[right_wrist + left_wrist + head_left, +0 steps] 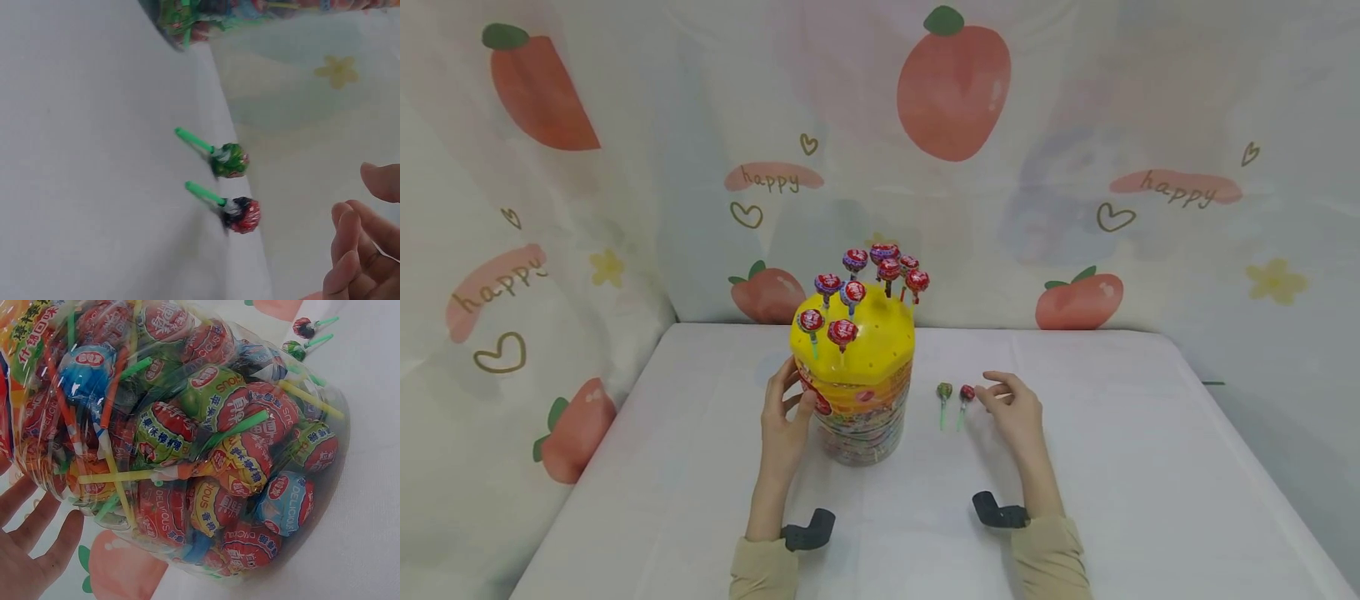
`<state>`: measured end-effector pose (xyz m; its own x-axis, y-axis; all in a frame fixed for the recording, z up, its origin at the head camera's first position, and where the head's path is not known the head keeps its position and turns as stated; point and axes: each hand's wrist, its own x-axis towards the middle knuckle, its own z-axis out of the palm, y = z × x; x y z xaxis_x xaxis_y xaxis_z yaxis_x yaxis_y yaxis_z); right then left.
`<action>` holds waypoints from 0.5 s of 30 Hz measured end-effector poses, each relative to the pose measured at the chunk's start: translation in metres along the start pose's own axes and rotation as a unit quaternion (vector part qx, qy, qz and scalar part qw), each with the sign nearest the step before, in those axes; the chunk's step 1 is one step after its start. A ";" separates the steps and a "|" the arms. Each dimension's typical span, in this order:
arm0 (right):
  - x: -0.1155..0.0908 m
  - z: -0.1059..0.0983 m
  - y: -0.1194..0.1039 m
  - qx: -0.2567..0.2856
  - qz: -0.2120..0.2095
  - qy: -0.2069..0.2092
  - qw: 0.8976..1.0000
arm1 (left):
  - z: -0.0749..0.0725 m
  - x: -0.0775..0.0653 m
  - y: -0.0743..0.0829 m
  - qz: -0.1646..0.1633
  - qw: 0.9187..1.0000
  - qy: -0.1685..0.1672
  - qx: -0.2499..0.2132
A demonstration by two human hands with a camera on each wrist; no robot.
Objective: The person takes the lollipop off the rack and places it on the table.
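A large clear jar of lollipops [206,444] with a yellow lid [883,333] stands upright. Several lollipops in red, purple and green wrappers, such as one red lollipop [842,332], stick up from the lid. My left hand [786,412] rests against the jar's left side near the top, fingers spread in the left wrist view. On the table right of the jar lie a green lollipop [230,160] and a dark red lollipop [242,214], both with green sticks. My right hand [1013,410] hovers just right of the dark red one, fingers loosely bent, holding nothing.
White cloth covers the table [1150,467]. Behind it hangs a pale curtain [865,108] printed with red fruit, hearts and "happy". Small holes dot the yellow lid's front and right. Each wrist carries a dark camera mount, the left mount [811,531] and right mount [997,510].
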<state>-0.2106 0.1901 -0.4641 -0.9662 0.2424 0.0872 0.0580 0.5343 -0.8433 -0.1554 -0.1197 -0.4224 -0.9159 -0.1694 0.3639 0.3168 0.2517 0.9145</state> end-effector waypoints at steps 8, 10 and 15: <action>-0.018 -0.010 -0.039 0.036 -0.037 0.015 0.999 | 0.000 0.000 0.000 -0.011 1.000 -0.001 -0.003; -0.024 -0.011 -0.051 0.056 -0.055 0.020 0.997 | 0.000 0.000 0.000 -0.012 1.000 0.000 -0.003; -0.041 -0.014 -0.079 0.101 -0.117 0.035 0.987 | 0.000 0.000 0.003 -0.015 1.000 0.002 -0.003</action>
<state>-0.1725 0.1488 -0.3935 -0.9270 0.1906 0.3230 -0.2232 0.4119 -0.8835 -0.1546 -0.1193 -0.4194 -0.9241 -0.1814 0.3363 0.2898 0.2410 0.9262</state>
